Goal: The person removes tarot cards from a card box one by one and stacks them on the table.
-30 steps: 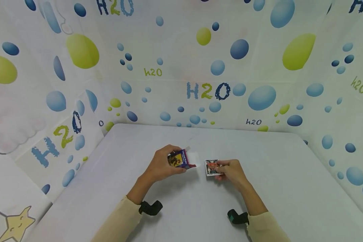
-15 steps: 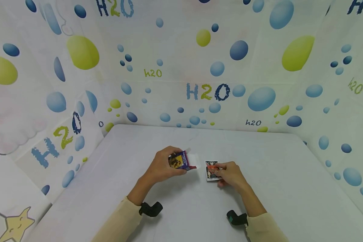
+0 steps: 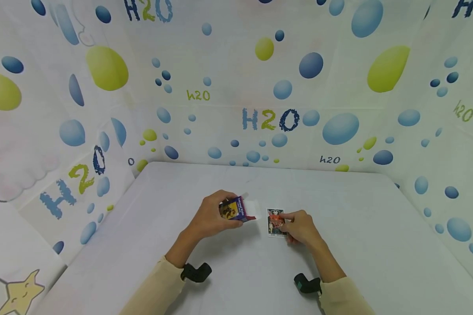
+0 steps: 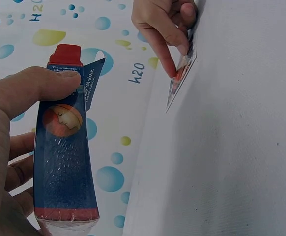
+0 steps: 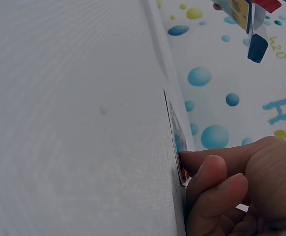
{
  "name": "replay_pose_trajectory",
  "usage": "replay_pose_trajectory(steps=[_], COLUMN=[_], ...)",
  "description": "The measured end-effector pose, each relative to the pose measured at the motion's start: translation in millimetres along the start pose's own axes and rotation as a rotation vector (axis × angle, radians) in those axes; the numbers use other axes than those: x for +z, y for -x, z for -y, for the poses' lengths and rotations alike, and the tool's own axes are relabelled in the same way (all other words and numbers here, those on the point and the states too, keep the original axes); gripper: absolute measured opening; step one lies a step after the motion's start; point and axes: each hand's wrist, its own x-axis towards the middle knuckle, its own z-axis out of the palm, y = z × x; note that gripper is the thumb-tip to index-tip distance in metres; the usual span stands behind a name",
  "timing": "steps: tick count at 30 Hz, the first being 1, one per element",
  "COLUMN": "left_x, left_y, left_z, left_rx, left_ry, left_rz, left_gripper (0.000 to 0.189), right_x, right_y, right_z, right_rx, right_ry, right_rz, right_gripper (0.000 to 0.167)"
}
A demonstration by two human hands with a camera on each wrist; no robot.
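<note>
My left hand [image 3: 210,218] grips a small blue tarot deck box [image 4: 63,157] between thumb and fingers, above the table. The box's red end and flap [image 4: 94,81] stand open toward the right. To the right of the box, a tarot card [image 3: 274,223] with a red and dark picture lies low at the tabletop, face up. My right hand [image 3: 305,227] has its thumb and index finger on the right part of this card, and its other fingers are curled by the card's edge [image 5: 177,140]. Whether more cards lie under it is hidden.
A white cloth covers the table [image 3: 228,267], whose far edge meets a hanging curtain [image 3: 228,57] printed with blue and green drops. A black wrist camera [image 3: 197,272] sits on the left wrist, and another black camera [image 3: 307,283] on the right.
My right hand has tipped the cards flatter and set them low at the table, so the top card shows more of its face. The left hand and box stay nearly still.
</note>
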Motion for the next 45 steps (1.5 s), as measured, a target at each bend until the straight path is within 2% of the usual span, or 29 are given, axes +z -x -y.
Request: replay_pose_trajectory(steps=[6, 24, 29, 35, 41, 45], left_x=[-0.2, -0.5, 0.7, 1.4, 2.5, 2.6], left_y=[0.0, -0.6, -0.1, 1.6, 1.3, 1.0], left_z=[-0.8, 0.0, 1.5, 0.7, -0.9, -1.9], left_rx=[-0.008, -0.004, -0.007, -0.013, -0.005, 0.0], left_ry=[-0.007, -0.018, -0.016, -0.002, -0.001, -0.004], left_rz=[0.005, 0.005, 0.001, -0.002, 0.002, 0.012], left_gripper=[0.069, 0.069, 0.069, 0.068, 0.067, 0.069], right_x=[0.6, -4.3, -3.3, -4.6, -4.9, -3.1], right_y=[-0.6, 1.0, 0.2, -0.7, 1.0, 1.6], right_z=[-0.8, -1.4, 0.3, 4.9, 9.7, 13.2], right_rx=[-0.004, 0.01, 0.016, 0.031, -0.009, -0.05], right_ry=[0.01, -0.071, -0.049, -0.127, -0.207, -0.218], right_rz=[-0.01, -0.007, -0.068, -0.171, -0.199, -0.205], right_gripper=[0.044, 0.058, 0.055, 0.041, 0.038, 0.037])
